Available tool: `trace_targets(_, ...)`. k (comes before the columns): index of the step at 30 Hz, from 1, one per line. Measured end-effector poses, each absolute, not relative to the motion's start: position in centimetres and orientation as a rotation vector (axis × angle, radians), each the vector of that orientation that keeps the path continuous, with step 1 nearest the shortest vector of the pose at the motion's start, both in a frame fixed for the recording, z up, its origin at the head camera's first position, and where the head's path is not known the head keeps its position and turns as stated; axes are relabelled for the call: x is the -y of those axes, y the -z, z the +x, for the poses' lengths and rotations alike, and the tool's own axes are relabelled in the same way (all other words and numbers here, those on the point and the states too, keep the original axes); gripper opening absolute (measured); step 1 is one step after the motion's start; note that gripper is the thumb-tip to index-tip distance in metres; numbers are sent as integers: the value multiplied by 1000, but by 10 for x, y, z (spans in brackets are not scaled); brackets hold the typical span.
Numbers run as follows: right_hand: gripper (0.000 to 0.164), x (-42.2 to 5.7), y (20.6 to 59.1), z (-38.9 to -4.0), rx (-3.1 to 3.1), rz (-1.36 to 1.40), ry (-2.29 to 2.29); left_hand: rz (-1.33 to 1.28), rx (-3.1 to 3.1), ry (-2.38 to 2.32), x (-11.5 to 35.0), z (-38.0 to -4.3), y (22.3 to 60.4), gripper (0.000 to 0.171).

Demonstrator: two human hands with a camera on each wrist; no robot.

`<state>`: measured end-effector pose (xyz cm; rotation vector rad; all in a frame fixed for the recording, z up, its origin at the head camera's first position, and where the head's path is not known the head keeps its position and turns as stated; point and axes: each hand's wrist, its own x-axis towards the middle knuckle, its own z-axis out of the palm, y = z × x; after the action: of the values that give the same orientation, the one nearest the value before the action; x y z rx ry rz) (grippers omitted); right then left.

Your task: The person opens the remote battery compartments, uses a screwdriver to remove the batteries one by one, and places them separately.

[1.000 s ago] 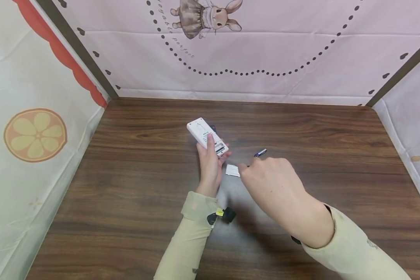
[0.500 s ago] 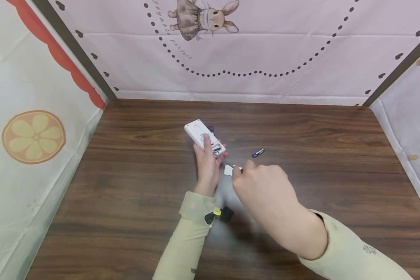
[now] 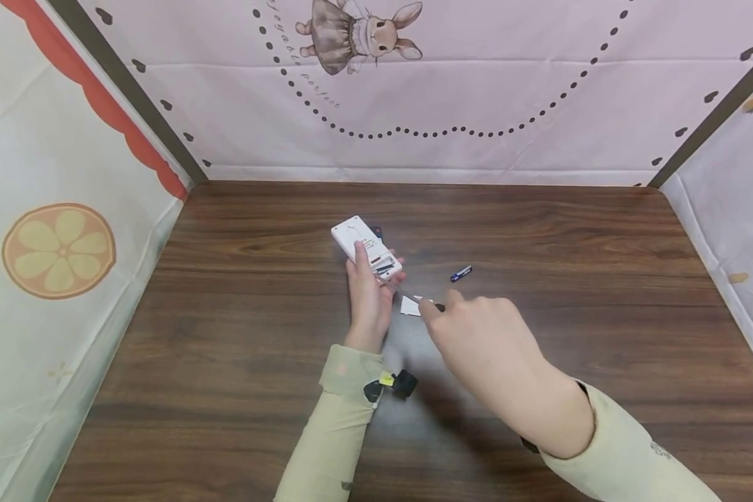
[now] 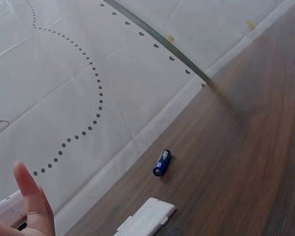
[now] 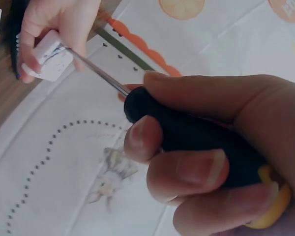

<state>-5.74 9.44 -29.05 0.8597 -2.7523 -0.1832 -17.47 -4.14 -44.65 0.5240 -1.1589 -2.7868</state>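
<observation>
My left hand (image 3: 369, 303) grips a white remote control (image 3: 355, 237), its back turned up and the thumb lying across it. The battery compartment (image 3: 383, 265) at its near end is uncovered, with a dark battery-like shape inside. My right hand (image 5: 211, 157) holds a screwdriver (image 5: 196, 132) by its dark handle, which ends in yellow. The metal shaft (image 5: 96, 70) reaches the compartment end of the remote; the exact contact of the tip is too small to tell. A white battery cover (image 4: 146, 219) lies on the table below the shaft.
A blue battery (image 3: 461, 273) lies on the wooden table (image 3: 571, 279) right of the remote. Some dark object (image 3: 376, 231) sits just behind the remote, mostly hidden. Printed cloth walls (image 3: 477, 84) enclose the table at the back and sides.
My right hand has shifted slightly left and down with the screwdriver, whose shaft now extends to the compartment. The battery, earlier partly covered by this hand, shows whole. The whole view drifts slightly.
</observation>
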Motion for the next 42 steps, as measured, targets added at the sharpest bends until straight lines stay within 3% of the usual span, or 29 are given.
trace_targets(7, 7, -113, 295, -60, 2768, 809, -89, 545, 1060, 2870, 46, -175, 446, 44)
trace_targets(14, 24, -141, 300, -76, 2670, 747, -373, 524, 1160, 2847, 39, -177, 444, 40)
trace_targets(24, 29, -170, 323, -101, 2766, 486, -670, 377, 1638, 2594, 30, -177, 447, 37)
trace_targets(30, 33, -176, 333, -107, 2803, 363, -864, 267, 2147, 2200, 23, -179, 453, 42)
trace_targets(38, 38, -183, 341, -115, 2832, 235, -992, 50, 2745, 1169, 10, -190, 450, 57)
trace_targets(42, 40, -190, 343, -116, 2872, 170, -989, -1, 2853, 881, 0, -195, 448, 63)
